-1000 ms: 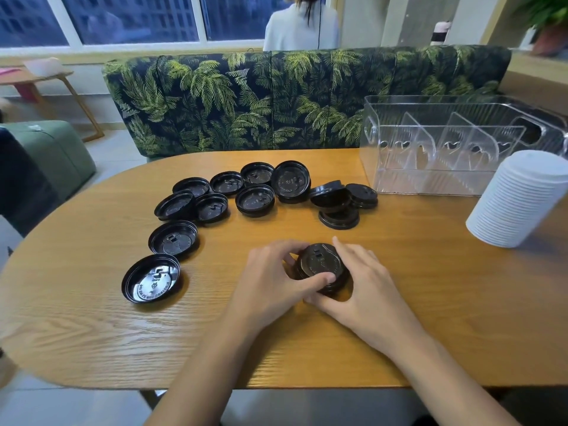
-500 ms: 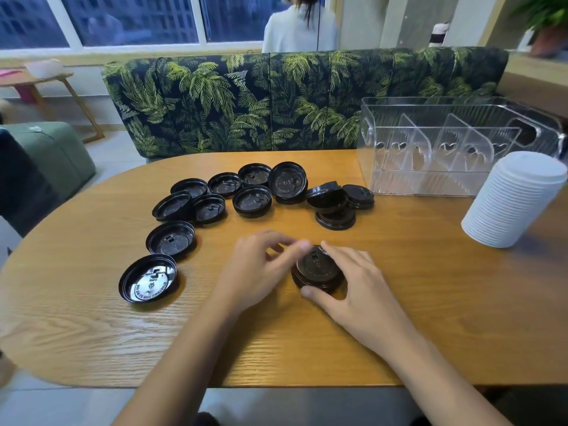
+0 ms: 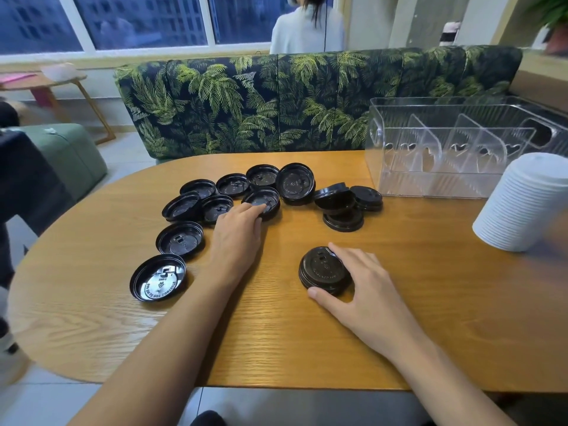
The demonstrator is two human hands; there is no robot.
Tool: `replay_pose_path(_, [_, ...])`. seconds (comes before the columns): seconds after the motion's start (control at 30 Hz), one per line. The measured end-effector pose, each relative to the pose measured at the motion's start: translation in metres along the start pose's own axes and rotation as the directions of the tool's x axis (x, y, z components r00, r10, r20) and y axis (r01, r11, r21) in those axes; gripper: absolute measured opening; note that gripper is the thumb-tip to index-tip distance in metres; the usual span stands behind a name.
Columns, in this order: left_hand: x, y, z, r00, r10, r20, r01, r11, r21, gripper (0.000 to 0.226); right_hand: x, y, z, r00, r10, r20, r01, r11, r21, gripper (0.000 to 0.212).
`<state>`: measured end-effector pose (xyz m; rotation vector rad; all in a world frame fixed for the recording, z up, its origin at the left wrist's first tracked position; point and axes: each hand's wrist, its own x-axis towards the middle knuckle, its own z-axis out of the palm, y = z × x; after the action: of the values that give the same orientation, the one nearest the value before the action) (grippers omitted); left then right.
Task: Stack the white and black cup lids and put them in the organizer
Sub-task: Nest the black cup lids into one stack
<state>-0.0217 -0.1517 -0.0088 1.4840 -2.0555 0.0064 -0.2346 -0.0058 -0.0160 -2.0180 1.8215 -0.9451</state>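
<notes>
Head view showed the right hand (image 3: pixel 365 290) cupping the black stack (image 3: pixel 322 269), fingers spread, while the left hand (image 3: pixel 236 238), its straight fingers pressed together, touched an upturned lid (image 3: pixel 266 199) beyond-left of that stack, probably best flipped before nesting.

Bare forearms (image 3: pixel 159 348), left grip (image 3: pixel 236 238), right grip (image 3: pixel 368 290)

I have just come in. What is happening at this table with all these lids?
A person is stacking cup lids on the table. The right hand grips a small black stack. The left hand touches a loose black lid among the others scattered further back. A white stack stands to the right, and the clear organizer behind it has no lids in it yet.
</notes>
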Motion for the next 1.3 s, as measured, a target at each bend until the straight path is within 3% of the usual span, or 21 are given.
replay_pose_path(0.5, [-0.034, 0.030, -0.022, 0.997, 0.052, -0.055, -0.062, 0.978, -0.201, 0.023, 0.000, -0.003, -0.003, 1.000, 0.010, -0.001, -0.010, 1.000, 0.006, 0.086])
replay_pose_path(0.7, [-0.057, 0.047, -0.027, 0.988, 0.065, -0.137, -0.114, 0.914, -0.389, 0.020, 0.000, -0.004, -0.004, 1.000, 0.026, -0.001, -0.026, 1.000, 0.009, 0.083])
replay_pose_path(0.93, [-0.069, 0.055, -0.030, 0.985, -0.053, -0.166, -0.044, 0.845, -0.532, 0.038, -0.002, -0.002, -0.005, 0.999, 0.035, -0.026, -0.034, 0.999, 0.040, 0.090])
replay_pose_path(1.1, [-0.072, 0.060, -0.032, 0.989, -0.137, -0.062, 0.060, 0.738, -0.672, 0.035, -0.001, -0.002, -0.003, 0.999, 0.029, -0.030, -0.028, 0.999, 0.030, 0.094])
replay_pose_path(1.23, [-0.069, 0.059, -0.035, 0.962, -0.266, 0.064, 0.205, 0.545, -0.813, 0.042, -0.002, 0.000, -0.002, 0.999, 0.024, -0.037, -0.023, 0.999, 0.030, 0.095])
replay_pose_path(1.3, [-0.071, 0.063, -0.037, 0.956, -0.264, 0.125, 0.238, 0.456, -0.857, 0.046, -0.002, 0.000, -0.002, 0.999, 0.023, -0.039, -0.022, 0.999, 0.029, 0.095])
